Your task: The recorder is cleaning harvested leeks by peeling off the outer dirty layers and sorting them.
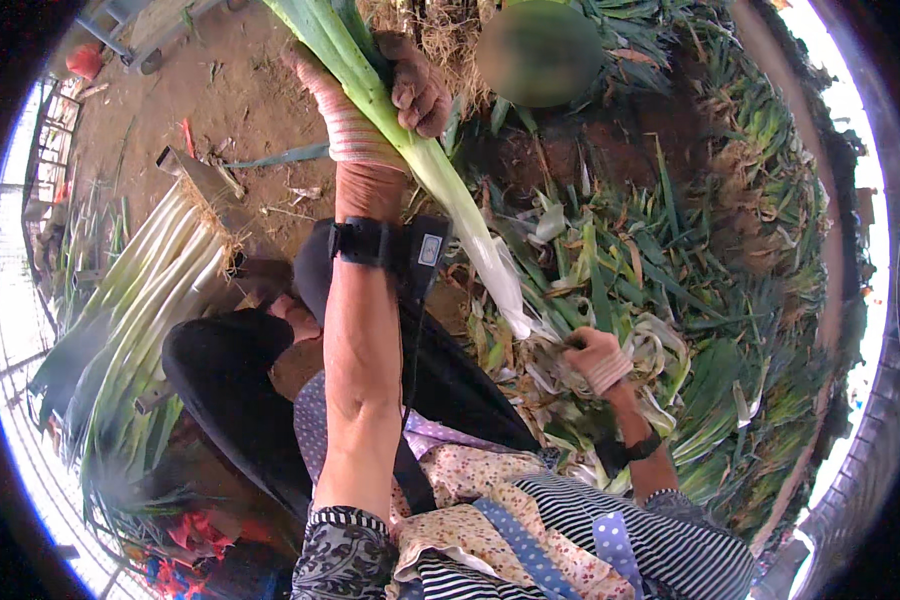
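The leek [460, 205] before you slants from the top edge of the view, above your left knee, down toward your right hand [598, 360]. It is long and nearly straight: deep green leaves at the top, paling through yellow-green to a glossy white shaft, with a thin, whitish, papery skin at its lower end. Your left hand [348, 122] is wrapped round the green part, fingers closed on it. Your right hand is just beside the white end, fingers curled in among pale shreds; you cannot tell whether they grip anything.

Counting, you have one leek in hand, two gloves [368, 147] with striped cuffs, and two black wristbands [360, 242], one per wrist. One bundle of leeks [165, 265], roots toward the top, lies to your left, its stalks overlapping too much to count. On your right, one broad heap of leek leaves [660, 265] is likewise uncountable.
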Motion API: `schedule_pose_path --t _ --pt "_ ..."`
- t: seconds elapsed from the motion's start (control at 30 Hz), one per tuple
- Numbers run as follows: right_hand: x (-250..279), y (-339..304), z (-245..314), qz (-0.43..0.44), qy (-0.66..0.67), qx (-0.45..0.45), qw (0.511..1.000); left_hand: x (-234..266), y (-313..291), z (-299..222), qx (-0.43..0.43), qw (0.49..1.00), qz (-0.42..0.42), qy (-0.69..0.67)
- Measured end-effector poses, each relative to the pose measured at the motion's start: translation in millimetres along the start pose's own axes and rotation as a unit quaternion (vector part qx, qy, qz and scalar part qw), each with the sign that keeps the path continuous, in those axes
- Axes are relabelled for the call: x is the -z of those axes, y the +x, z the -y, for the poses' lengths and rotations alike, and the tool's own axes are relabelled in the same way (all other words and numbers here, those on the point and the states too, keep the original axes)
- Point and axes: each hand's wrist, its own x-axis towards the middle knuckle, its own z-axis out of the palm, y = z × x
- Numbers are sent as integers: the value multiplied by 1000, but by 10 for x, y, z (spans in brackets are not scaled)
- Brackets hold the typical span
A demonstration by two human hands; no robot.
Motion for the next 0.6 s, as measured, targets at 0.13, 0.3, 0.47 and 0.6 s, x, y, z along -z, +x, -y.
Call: schedule_pose_path --t 0.13,0.3,0.47,0.6 --pt "-162 12 -685 26 -117 -165 979 -20 -12 -53 -5 1000 -7 -17" --pt "-81 9 -943 67 -197 -220 953 -20 -33 -51 -7 999 -13 -31" --pt "189 501 -214 -66 -37 67 995 -40 -4 -1 -9 999 -1 -54" --pt "214 886 667 40 86 181 979 -25 -24 -3 -6 997 7 -73"
